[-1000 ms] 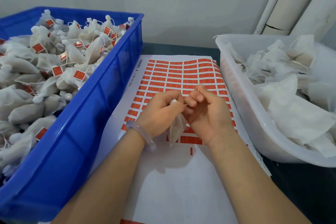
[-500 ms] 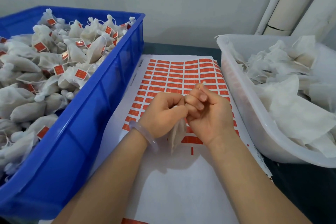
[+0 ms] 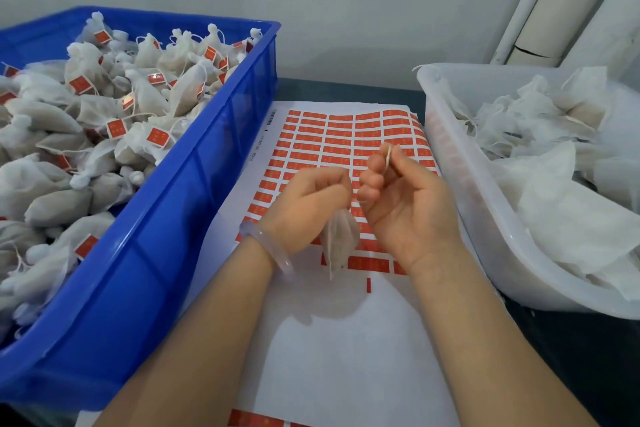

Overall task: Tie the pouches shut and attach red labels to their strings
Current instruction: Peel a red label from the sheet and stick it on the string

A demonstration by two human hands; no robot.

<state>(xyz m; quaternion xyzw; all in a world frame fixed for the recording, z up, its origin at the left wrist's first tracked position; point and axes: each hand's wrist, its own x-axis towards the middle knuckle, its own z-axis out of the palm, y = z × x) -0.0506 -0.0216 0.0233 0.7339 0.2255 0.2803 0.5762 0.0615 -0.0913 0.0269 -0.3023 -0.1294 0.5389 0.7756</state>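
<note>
A small white pouch (image 3: 339, 239) hangs below my left hand (image 3: 308, 201), whose curled fingers pinch its neck. My right hand (image 3: 405, 204) is just to the right, its thumb and fingertips pinching the pouch's pale string (image 3: 388, 156) and holding it up and away. Both hands hover over a white sheet of red labels (image 3: 346, 142) lying flat on the table. Several rows at the near end of the sheet are bare backing paper.
A blue crate (image 3: 180, 218) on the left is piled with tied pouches carrying red labels. A translucent white tub (image 3: 485, 239) on the right holds loose untied pouches. Pipes run up the wall at the back right. A second label sheet (image 3: 263, 419) peeks out at the bottom.
My hands were pressed together at the pouch's neck; now the right hand has drawn away up and to the right, pulling the string out.
</note>
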